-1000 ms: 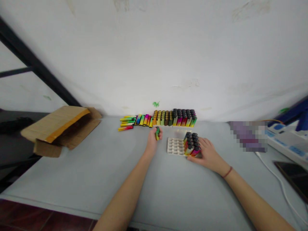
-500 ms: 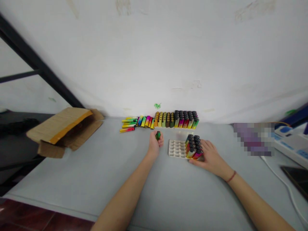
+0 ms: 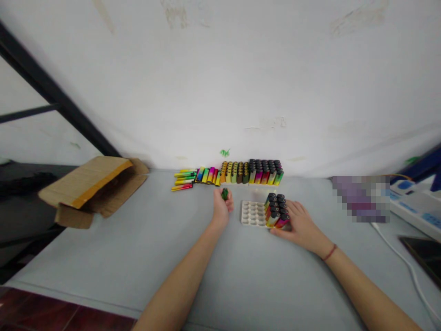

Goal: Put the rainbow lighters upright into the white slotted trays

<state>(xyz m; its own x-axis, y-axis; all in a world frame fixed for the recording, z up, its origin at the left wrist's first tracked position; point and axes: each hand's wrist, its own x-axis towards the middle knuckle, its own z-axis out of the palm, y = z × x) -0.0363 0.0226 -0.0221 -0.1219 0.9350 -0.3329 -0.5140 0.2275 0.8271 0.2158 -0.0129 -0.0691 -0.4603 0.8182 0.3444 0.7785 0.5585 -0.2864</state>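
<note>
My left hand (image 3: 222, 207) is closed round a green lighter (image 3: 225, 194), with its top showing above the fist; it is left of the white tray (image 3: 251, 214). This tray has rows of round hollows, bare on its left side. Several colourful lighters with black tops (image 3: 276, 209) stand upright in two columns at its right side. My right hand (image 3: 303, 227) grips the tray's right end, thumb along the near edge and fingers behind the lighters, partly hidden by them.
Along the wall stand a block of black-topped lighters (image 3: 265, 172) and a block of yellow-topped ones (image 3: 234, 173). Loose lighters (image 3: 186, 177) lie to their left. An open cardboard box (image 3: 93, 184) is at the left; a power strip (image 3: 413, 197) and white cable (image 3: 396, 253) are at the right.
Both hands keep almost the same places, the left still round the green lighter, the right still at the tray. Only the camera view has shifted slightly.
</note>
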